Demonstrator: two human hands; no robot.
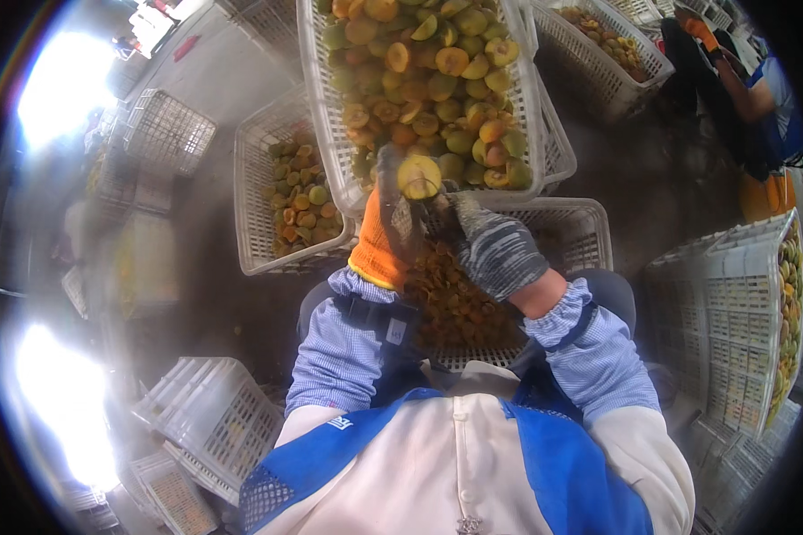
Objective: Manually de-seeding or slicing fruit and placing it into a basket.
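My left hand (387,231), in an orange glove with a dark palm, holds a halved stone fruit (419,175) with its yellow cut face up. My right hand (502,247), in a grey knit glove, is closed on a small dark tool whose thin curved end seems to cross the fruit's cut face; its handle is mostly hidden by the fingers. Just beyond both hands stands a white plastic crate (537,144) heaped with green and orange fruit halves (435,87). Beneath my hands, between my knees, a lower crate (592,234) holds small orange-brown pieces (465,301).
Another crate of fruit halves (244,194) stands to the left. At the upper right are a filled crate (649,77) and a seated person (763,100) wearing an orange glove. Stacked crates (723,321) rise on the right, others (207,401) at the lower left.
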